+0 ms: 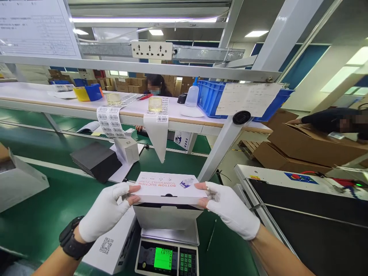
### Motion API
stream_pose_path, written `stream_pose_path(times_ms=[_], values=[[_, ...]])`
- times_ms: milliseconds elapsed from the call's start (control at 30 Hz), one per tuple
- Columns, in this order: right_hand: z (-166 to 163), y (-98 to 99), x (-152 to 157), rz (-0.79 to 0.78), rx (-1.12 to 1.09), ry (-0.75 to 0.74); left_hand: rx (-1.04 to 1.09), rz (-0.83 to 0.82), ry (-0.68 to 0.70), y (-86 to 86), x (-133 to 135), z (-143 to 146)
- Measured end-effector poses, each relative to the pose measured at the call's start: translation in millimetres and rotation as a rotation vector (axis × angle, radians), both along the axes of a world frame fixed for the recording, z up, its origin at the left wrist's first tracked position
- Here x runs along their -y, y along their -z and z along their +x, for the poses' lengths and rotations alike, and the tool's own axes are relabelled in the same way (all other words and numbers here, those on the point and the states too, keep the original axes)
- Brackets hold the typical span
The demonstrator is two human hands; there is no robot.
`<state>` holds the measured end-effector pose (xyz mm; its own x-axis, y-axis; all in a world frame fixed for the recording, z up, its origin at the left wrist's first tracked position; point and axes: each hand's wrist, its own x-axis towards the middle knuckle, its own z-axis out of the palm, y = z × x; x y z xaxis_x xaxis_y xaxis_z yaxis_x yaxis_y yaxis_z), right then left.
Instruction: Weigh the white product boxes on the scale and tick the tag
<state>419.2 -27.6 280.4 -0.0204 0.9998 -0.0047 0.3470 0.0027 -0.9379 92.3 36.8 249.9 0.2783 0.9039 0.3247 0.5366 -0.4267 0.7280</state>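
Note:
A white product box (pixel 168 188) printed "BOTTOM SUCTION SUBMERSIBLE PUMP" is held level between both gloved hands. My left hand (pixel 107 211), in a white fingerless glove with a black watch at the wrist, grips its left end. My right hand (pixel 228 209), gloved the same way, grips its right end. The box hovers just above the steel pan of a digital scale (pixel 168 251), whose green display is lit. Under the box, a grey flap stands on the scale pan.
Another white box with a QR code (pixel 110 245) lies left of the scale. A black stack (pixel 96 161) and a small white carton (pixel 128 149) sit on the green belt (pixel 54 199). Barcode label strips (pixel 110 122) hang from the shelf. A conveyor (pixel 301 203) runs at right. People work behind.

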Motion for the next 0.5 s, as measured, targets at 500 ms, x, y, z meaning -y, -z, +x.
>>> stream_pose_path(times_ms=[500], values=[[9, 35.9, 9, 0.811, 0.732, -0.139, -0.374, 0.672, 0.074, 44.4, 19, -5]])
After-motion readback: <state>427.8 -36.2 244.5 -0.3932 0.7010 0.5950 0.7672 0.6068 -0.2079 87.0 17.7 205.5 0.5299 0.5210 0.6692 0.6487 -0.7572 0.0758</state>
